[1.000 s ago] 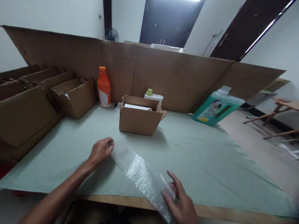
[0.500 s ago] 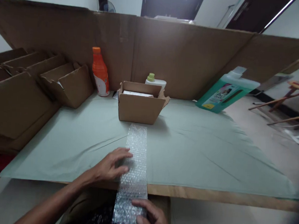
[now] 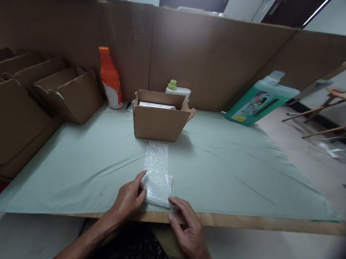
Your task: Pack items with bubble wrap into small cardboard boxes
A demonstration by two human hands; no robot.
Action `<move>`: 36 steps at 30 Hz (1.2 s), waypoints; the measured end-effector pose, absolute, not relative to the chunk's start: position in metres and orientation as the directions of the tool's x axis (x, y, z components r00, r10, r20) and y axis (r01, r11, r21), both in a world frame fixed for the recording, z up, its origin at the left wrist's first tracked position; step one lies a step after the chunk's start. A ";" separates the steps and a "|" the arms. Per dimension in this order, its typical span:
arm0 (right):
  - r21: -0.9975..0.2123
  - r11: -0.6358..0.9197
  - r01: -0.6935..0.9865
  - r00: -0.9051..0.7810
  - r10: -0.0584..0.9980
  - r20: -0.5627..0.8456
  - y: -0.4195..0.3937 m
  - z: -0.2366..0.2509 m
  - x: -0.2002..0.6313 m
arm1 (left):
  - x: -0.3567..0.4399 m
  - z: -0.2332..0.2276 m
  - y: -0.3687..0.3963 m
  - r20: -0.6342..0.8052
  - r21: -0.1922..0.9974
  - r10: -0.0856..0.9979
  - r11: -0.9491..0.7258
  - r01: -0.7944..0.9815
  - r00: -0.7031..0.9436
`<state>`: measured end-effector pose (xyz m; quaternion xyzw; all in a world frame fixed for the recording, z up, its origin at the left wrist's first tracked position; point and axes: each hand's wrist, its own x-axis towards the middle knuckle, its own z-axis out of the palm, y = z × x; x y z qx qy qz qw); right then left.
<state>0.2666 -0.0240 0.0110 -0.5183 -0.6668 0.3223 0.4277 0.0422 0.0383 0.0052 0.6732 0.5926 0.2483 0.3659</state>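
A strip of bubble wrap (image 3: 156, 156) lies lengthwise on the cloth in front of me. Its near end is folded back over itself, making a doubled flap (image 3: 157, 189) close to the table's front edge. My left hand (image 3: 130, 193) rests at the flap's left side, index finger stretched along its edge and thumb apart. At the flap's lower right corner is my right hand (image 3: 188, 226), its fingertips touching or nearly touching it, thumb spread from the fingers. Just beyond the strip's far end stands an open cardboard box (image 3: 158, 124) with white items inside.
An orange bottle (image 3: 110, 80) and a white bottle with a green cap (image 3: 178, 90) stand toward the back. A green detergent bottle (image 3: 258, 101) is at the right. Several cardboard boxes (image 3: 71, 96) fill the left side. A cardboard wall (image 3: 209, 57) runs behind.
The bubble wrap's near end, which hung over the table edge under my right hand, is now folded up onto the strip. My right hand moved up and right; my left moved slightly down.
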 end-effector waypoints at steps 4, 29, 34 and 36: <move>-0.561 0.497 0.662 -0.283 0.859 0.428 -0.018 0.005 0.264 | 0.042 -0.003 0.025 0.076 0.801 0.990 -0.130 0.584 0.115; -0.432 0.506 0.746 -0.251 0.815 0.522 0.001 0.012 0.249 | 0.035 -0.004 0.025 0.204 0.656 0.965 -0.260 0.709 0.166; -0.363 0.557 0.747 -0.406 0.815 0.414 0.005 0.009 0.240 | 0.032 -0.002 0.027 0.284 0.617 0.941 -0.325 0.717 0.182; -0.430 0.540 0.723 -0.385 0.832 0.398 0.009 0.010 0.240 | 0.028 0.003 0.020 0.341 0.637 0.904 -0.423 0.645 0.256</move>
